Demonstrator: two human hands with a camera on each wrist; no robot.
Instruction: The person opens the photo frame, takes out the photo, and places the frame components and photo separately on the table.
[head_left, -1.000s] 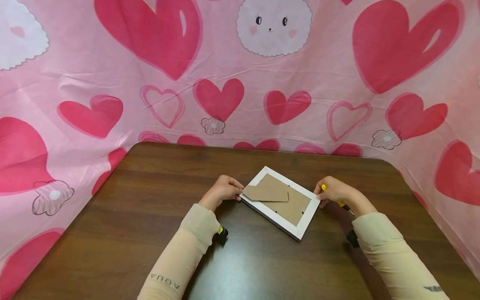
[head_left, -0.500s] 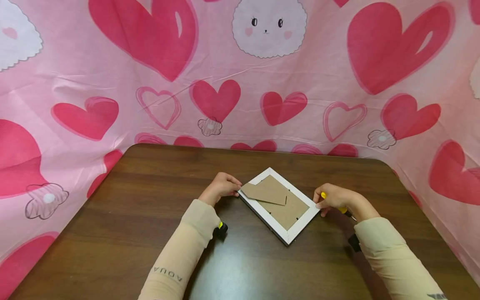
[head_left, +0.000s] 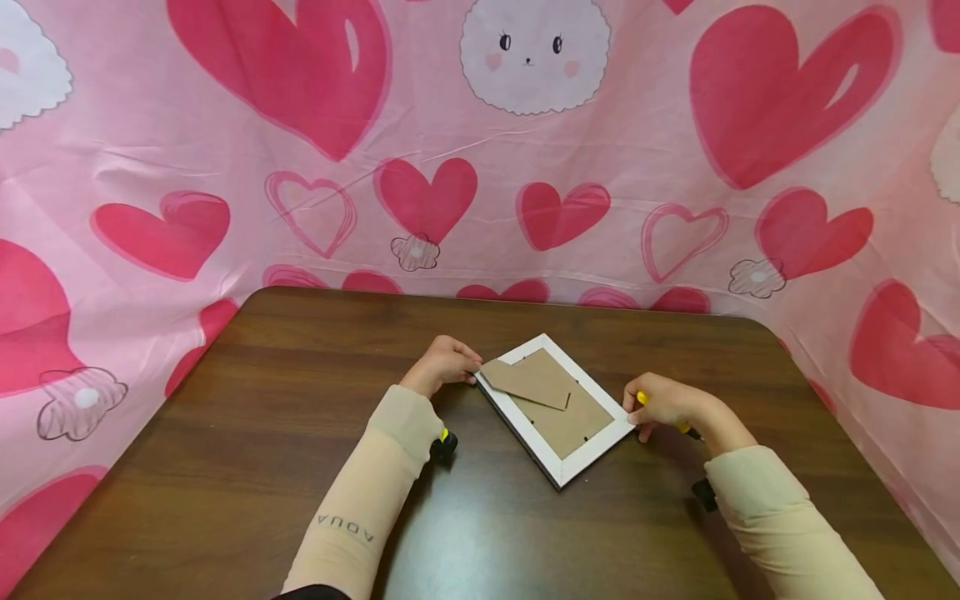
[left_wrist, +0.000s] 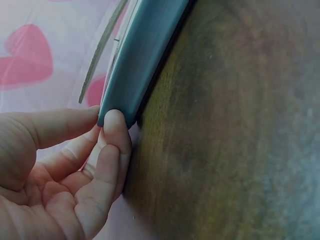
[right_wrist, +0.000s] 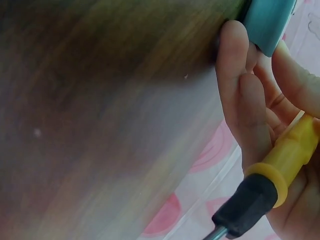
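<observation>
A white picture frame [head_left: 598, 454] lies face down on the brown table, its bluish side edge showing in both wrist views. Its brown backing board [head_left: 558, 429] carries a cardboard stand flap [head_left: 528, 384], lifted slightly at its free end. At the frame's left corner, my left hand [head_left: 442, 365] pinches the edge between thumb and fingers. My right hand [head_left: 663, 402] pinches the opposite corner. That same hand also holds a screwdriver [right_wrist: 282, 167] with a yellow and black handle against the palm, its metal shaft pointing back toward the wrist. The screwdriver's tip is out of view.
The wooden table [head_left: 300, 433] extends around the frame on all sides. Behind it hangs a pink cloth [head_left: 495, 217] printed with hearts. A black wrist camera [head_left: 444, 447] sits below the left cuff, another black device [head_left: 705, 494] below the right cuff.
Both hands have turned the picture frame a little clockwise on the table. My left hand has shifted slightly away from me, my right hand slightly toward me. Both grips stay.
</observation>
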